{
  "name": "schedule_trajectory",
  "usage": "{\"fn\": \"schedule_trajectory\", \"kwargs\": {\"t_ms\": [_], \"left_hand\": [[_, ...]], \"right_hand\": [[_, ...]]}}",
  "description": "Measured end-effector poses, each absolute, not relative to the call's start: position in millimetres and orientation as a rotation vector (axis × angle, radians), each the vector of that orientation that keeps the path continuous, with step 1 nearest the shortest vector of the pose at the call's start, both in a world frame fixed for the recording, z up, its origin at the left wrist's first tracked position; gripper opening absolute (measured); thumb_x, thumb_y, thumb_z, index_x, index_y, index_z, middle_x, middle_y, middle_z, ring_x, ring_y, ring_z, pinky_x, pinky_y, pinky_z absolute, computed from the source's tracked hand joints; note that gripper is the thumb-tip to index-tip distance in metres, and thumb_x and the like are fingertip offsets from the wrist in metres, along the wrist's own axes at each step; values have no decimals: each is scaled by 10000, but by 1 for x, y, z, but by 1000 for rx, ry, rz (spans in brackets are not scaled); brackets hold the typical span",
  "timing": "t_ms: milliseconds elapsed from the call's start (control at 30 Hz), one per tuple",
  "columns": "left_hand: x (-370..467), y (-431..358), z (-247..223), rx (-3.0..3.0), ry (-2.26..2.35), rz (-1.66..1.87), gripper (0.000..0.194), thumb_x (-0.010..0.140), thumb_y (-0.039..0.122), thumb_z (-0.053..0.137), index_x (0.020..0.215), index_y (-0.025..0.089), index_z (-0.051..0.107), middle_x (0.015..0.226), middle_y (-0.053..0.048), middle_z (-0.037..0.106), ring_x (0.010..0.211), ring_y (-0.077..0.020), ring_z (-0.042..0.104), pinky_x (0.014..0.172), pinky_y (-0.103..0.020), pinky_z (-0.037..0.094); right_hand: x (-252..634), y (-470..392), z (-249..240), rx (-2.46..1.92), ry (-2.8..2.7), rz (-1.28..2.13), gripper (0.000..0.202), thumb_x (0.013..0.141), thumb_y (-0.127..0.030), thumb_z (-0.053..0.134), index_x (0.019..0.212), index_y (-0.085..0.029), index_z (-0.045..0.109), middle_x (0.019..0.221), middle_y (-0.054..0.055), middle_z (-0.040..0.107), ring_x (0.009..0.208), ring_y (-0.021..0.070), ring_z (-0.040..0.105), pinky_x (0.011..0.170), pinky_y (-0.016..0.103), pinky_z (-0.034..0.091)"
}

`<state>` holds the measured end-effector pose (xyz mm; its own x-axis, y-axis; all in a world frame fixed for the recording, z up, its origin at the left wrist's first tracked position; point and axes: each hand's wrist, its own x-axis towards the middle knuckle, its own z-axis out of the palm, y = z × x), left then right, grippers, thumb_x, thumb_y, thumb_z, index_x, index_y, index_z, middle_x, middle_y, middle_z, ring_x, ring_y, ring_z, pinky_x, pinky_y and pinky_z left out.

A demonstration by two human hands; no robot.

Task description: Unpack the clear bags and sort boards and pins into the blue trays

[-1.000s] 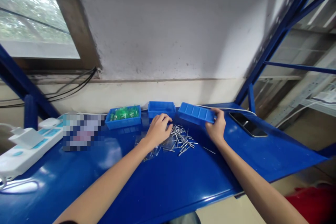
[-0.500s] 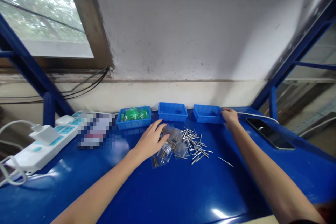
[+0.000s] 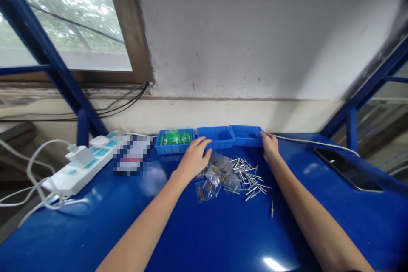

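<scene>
Three blue bins stand in a row by the wall: the left bin (image 3: 172, 149) holds green packets (image 3: 176, 137), while the middle bin (image 3: 219, 143) and the right bin (image 3: 247, 140) show bare insides. My right hand (image 3: 270, 146) grips the right bin's right end. Fingers apart, my left hand (image 3: 196, 157) is over the left edge of the clear bags (image 3: 214, 175) with brass-coloured pieces, near the middle bin's front left corner. Silver rivets (image 3: 250, 178) lie piled right of the bags. One single rivet (image 3: 272, 210) lies apart, nearer the front.
A white power strip (image 3: 72, 177) with plugs and cables lies at the left, beside a blurred flat object (image 3: 134, 155). A black phone (image 3: 347, 170) rests at the right. Blue frame posts rise at both sides of the blue table (image 3: 191, 238).
The right bin has moved left against the middle bin, with my right hand on it. The middle bin sits closer to the left one. The view has shifted left.
</scene>
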<state>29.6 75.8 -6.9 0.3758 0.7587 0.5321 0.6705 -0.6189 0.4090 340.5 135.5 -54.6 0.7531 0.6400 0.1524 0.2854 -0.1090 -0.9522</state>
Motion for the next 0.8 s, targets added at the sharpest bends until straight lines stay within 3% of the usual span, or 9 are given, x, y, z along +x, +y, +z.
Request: {"fn": "schedule_trajectory", "kwargs": {"t_ms": [100,167,267,333,433,500,600,700,800], "left_hand": [[-8,63,-3,2454,1427,1319,211,869,232,478,1051,212,582,1125,-77,575,1105,-236,519,986,-438,407],[-40,60,-4,2319,1634,1462,222,861,268,485,1055,202,569,1096,-87,562,1110,-251,504,995,-453,385],[-79,67,-12,2076,1814,1458,389,799,366,560,1134,170,527,1225,-133,468,1218,-296,413,1037,-475,318],[-92,76,-20,1808,1796,1385,477,756,423,602,1151,173,512,1216,-132,483,1193,-296,441,991,-452,366],[-94,85,-29,1480,1645,1364,419,782,478,547,1078,182,533,1050,-79,583,1050,-238,542,869,-358,448],[-92,86,-31,1459,1604,1326,369,775,506,540,936,174,567,865,-34,604,894,-208,583,790,-324,470],[-93,82,-30,1524,1643,1291,386,732,534,587,862,173,551,729,2,553,761,-198,578,749,-344,476],[-93,82,-29,1644,1715,1328,606,647,522,685,1096,173,477,972,-66,549,955,-253,563,842,-410,459],[-90,89,-33,1777,1659,1329,861,602,451,751,1299,192,317,1281,-151,401,1224,-313,408,982,-458,374]], "right_hand": [[345,121,-52,-1687,-785,267,399,769,-427,532,1041,-135,541,915,65,621,862,203,583,749,307,474],[344,109,-45,-1683,-823,168,452,746,-438,553,1079,-134,524,1003,96,599,966,236,546,846,358,433],[327,93,-30,-1637,-1171,-105,475,754,-433,558,1123,-135,532,1112,143,566,1110,284,465,974,442,323],[303,89,-21,-1572,-1546,-284,495,800,-448,520,1199,-155,511,1163,156,557,1136,296,459,989,494,294],[266,94,-16,-1566,-1952,-329,523,806,-507,527,1262,-254,487,1297,120,500,1188,321,434,1006,598,214],[249,103,-18,-1558,-2148,-302,452,799,-505,547,1178,-259,573,1287,104,520,1190,333,432,990,591,261],[240,115,-25,-1514,-2194,-324,397,818,-457,547,1114,-206,628,1149,120,601,1118,305,484,916,469,407],[242,120,-30,-1485,-2110,-375,475,825,-451,543,1212,-175,566,1104,134,607,1063,288,518,869,429,449],[247,121,-31,-1492,-2132,-358,458,820,-442,550,1176,-157,590,1154,152,576,1066,297,530,862,442,456]]}}
